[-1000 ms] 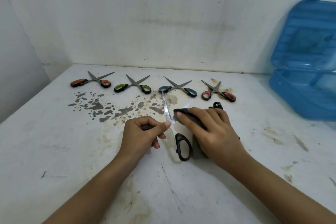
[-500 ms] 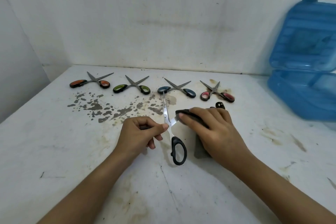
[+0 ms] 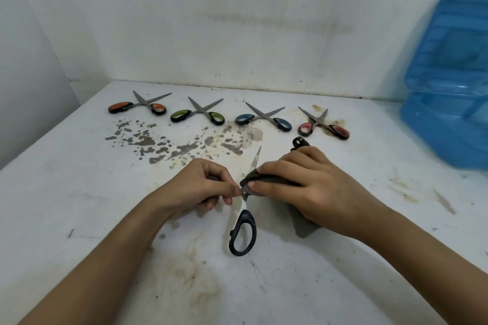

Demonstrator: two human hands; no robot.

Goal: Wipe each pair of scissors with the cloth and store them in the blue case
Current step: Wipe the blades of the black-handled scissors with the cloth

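Compared with half a second ago, the right hand point(image 3: 317, 187) has slid its dark grey cloth point(image 3: 260, 182) down the blade toward the pivot, so it now meets the left fingertips, and more bare blade tip shows beyond it.

Largest is the stained white tabletop point(image 3: 79, 219), on which everything rests. Far to the right of the grip sits the translucent blue plastic case point(image 3: 446, 124), its lid standing open against the wall. The right hand curls its thumb and fingers round the cloth and pinches it over the blade; a loose corner of the cloth hangs out below the palm. The left hand point(image 3: 200, 185), just left of the grip, has its fingers curled and pinches the black-handled scissors point(image 3: 244, 232) near the pivot. One black loop handle lies toward the viewer from the grip, the other pokes out beyond the right knuckles, and the steel tip points away from the viewer.

Beyond the grip, well apart from it, four more pairs lie open in a row: orange-handled scissors point(image 3: 138, 107) far left, green-handled scissors point(image 3: 198, 115), blue-handled scissors point(image 3: 264, 120) straight beyond, and red-handled scissors point(image 3: 323, 126) to the right.
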